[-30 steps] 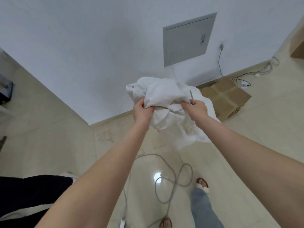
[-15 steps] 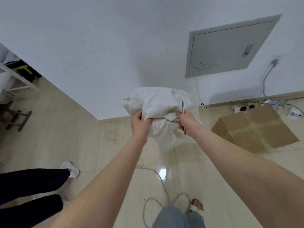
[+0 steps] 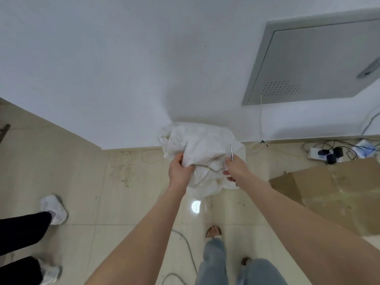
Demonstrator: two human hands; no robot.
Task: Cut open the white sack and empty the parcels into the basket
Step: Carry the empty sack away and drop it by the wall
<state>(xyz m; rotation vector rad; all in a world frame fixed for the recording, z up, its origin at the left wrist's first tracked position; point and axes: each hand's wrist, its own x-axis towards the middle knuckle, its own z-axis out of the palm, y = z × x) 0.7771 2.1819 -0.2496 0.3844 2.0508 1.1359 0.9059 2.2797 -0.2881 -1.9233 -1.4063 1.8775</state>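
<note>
The white sack [image 3: 202, 149] is crumpled into a loose bundle and held up in front of me, close to the white wall. My left hand [image 3: 179, 171] grips its lower left folds. My right hand [image 3: 236, 168] holds the right side of the sack together with a thin metal blade [image 3: 232, 153] that points upward. No parcels and no basket are in view.
A flattened cardboard box [image 3: 333, 192] lies on the tiled floor at the right. A power strip [image 3: 326, 155] with plugs and cables sits by the wall. Another person's legs [image 3: 24, 227] stand at the left. A grey cable [image 3: 189, 254] lies near my feet. A wall panel [image 3: 314, 62] is upper right.
The view has swung to the right and closer to the wall. Both hands have kept hold of the sack and gathered it into a tighter bundle.
</note>
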